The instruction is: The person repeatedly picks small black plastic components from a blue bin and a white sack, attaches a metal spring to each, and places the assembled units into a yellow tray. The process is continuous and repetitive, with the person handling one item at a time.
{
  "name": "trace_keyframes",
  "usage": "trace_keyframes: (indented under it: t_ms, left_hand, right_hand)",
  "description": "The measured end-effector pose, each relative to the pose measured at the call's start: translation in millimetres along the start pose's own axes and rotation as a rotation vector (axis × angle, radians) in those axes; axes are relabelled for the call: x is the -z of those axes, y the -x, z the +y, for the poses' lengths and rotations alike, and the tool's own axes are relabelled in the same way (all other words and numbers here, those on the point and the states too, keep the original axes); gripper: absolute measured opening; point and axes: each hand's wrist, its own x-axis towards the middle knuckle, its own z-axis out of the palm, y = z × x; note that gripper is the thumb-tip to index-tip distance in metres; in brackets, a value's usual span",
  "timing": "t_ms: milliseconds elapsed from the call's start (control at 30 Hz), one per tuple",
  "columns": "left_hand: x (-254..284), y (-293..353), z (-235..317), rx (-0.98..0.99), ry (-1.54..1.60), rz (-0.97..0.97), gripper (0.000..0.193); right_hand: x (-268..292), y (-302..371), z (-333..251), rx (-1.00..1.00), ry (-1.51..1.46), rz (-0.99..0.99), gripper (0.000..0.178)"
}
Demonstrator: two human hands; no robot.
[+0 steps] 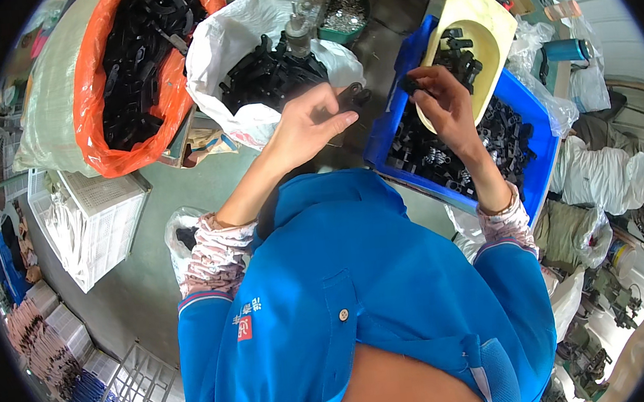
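My left hand (311, 123) is closed on a black plastic part (353, 97) with a rounded, holed end. It hangs just in front of a white sack (209, 50) filled with similar long black parts (273, 75). Above the edge of a cream scoop-shaped tray (501, 13), the fingers of my right hand (445, 106) pinch a small black piece (408, 84). Small black pieces (464, 58) lie in that tray. It rests over a blue bin (540, 155) that contains many small black and metal pieces (441, 156).
An orange-lined sack (90, 137) of black parts stands at the far left. Below it is a white plastic crate (102, 232). A green container (342, 34) of small metal pieces sits at the back, near a metal machine part (298, 36). Clear plastic bags (551, 108) lie right of the bin.
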Motion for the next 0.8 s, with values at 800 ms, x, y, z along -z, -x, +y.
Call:
trace_keyframes:
  t_ms: [800]
  left_hand:
    - [96.8, -40.2, -1.5, -0.185, -0.339, -0.069, 0.029]
  right_hand:
    - [-95.8, -76.7, -22.3, 0.055, -0.248, 0.134, 0.011]
